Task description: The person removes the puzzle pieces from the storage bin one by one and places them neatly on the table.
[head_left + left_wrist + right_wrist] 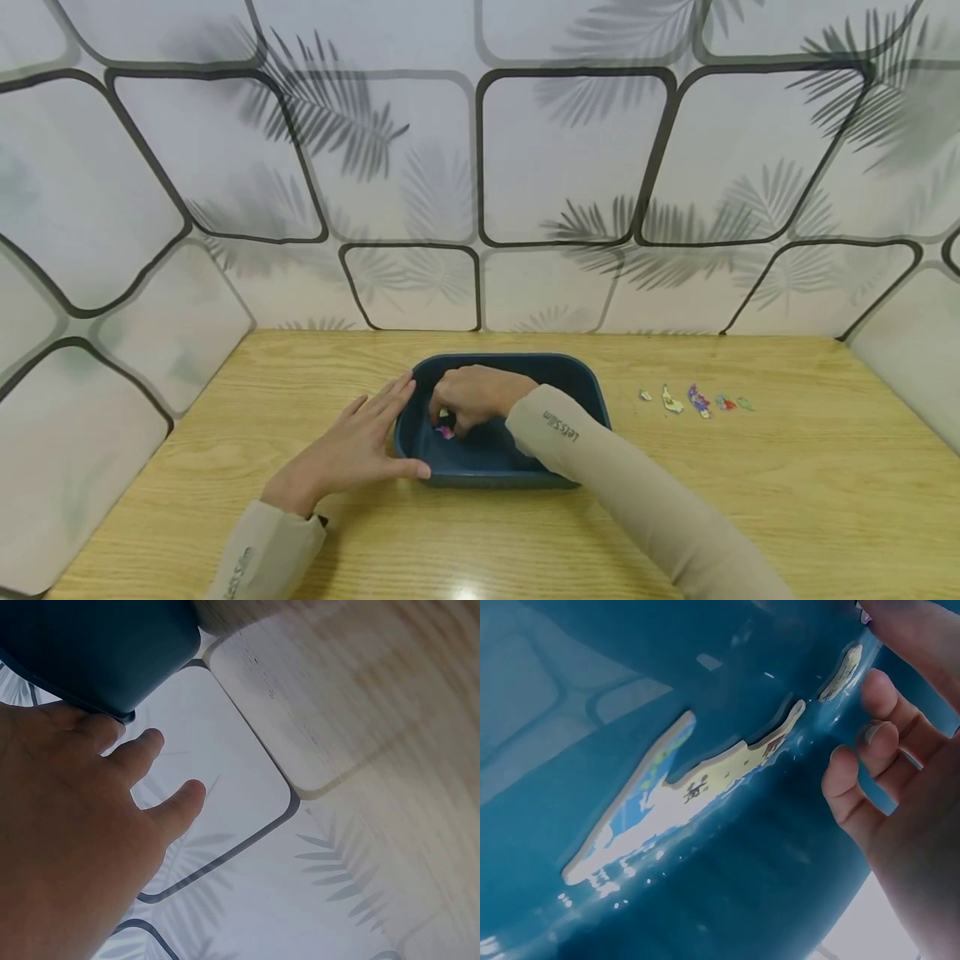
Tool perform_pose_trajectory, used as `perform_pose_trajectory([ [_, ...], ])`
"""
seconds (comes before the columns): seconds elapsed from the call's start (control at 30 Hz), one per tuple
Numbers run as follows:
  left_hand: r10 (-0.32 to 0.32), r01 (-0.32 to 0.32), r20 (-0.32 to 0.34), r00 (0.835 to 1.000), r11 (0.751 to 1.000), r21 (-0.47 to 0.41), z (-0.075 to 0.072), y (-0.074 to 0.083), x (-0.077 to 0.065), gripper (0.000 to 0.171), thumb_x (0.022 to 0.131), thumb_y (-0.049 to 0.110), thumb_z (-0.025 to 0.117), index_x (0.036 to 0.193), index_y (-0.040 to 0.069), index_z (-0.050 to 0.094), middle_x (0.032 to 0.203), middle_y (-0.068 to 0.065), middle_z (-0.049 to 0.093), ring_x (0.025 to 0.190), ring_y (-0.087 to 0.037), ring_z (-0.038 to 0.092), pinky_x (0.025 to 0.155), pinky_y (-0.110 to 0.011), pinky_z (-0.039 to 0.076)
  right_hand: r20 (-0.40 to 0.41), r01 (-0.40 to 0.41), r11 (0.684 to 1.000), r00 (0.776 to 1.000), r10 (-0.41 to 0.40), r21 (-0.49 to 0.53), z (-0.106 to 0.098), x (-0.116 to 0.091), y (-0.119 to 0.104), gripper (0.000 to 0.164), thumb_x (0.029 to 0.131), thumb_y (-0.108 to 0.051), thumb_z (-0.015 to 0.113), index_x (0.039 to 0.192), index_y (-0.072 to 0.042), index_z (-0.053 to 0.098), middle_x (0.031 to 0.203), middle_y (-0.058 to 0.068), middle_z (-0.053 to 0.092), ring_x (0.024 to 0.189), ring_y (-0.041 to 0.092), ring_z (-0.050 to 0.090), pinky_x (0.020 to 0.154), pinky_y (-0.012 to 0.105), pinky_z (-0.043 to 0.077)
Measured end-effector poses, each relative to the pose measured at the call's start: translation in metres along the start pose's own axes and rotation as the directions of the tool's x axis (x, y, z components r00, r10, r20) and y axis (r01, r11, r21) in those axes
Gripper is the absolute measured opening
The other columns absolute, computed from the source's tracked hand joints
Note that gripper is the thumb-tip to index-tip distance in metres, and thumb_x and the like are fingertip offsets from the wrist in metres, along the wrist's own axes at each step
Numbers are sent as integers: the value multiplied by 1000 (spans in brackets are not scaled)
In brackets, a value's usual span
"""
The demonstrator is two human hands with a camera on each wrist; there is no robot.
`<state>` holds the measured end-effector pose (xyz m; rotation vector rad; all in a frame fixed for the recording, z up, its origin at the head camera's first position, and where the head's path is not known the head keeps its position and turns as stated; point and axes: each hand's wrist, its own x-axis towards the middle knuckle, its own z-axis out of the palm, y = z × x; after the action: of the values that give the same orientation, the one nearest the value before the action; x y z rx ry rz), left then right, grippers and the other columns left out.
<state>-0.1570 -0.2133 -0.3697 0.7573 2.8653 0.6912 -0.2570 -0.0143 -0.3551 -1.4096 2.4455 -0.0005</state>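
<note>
A dark blue plastic basin [517,482] stands on the table. My left hand [352,454] rests on its left rim, fingers stretched along the edge and thumb at the near corner. In the left wrist view, its fingertips lie at the basin's lip. Reaching inside, my right hand [480,396] pinches a small pink-and-purple piece [445,432] near the basin's left end. In the right wrist view, that hand's lower fingers [844,769] are bent beside a blue-and-cream flat printed piece [712,780] and a smaller cream piece [841,673] in the basin.
To the right of the basin, several small flat printed pieces lie in a row on the wooden table [810,483], among them a cream one [671,400] and a purple-and-red one [698,401]. A patterned wall [570,158] rises behind the table.
</note>
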Motion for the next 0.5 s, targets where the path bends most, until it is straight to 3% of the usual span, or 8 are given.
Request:
perform_pose_trajectory([
  [0.3, -3, 3, -3, 1000, 1000, 5, -1, 0, 0, 111, 87, 62, 71, 159, -5, 21, 168, -17, 13, 153, -37, 16, 115, -69, 13, -13, 3, 999, 1000, -3, -32, -1, -1, -3, 25, 86, -15, 83, 111, -16, 79, 108, -5, 73, 86, 4, 64, 82, 24, 54],
  [0.5, 1, -1, -6, 1000, 1000, 4, 0, 0, 0, 111, 86, 63, 71, 159, -5, 22, 168, -17, 13, 152, -37, 16, 115, -69, 13, -4, 1, 1000, 1000, -1, 10, -3, -7, 1, 26, 88, -17, 82, 113, -17, 79, 107, -4, 73, 81, 4, 62, 79, 24, 53],
])
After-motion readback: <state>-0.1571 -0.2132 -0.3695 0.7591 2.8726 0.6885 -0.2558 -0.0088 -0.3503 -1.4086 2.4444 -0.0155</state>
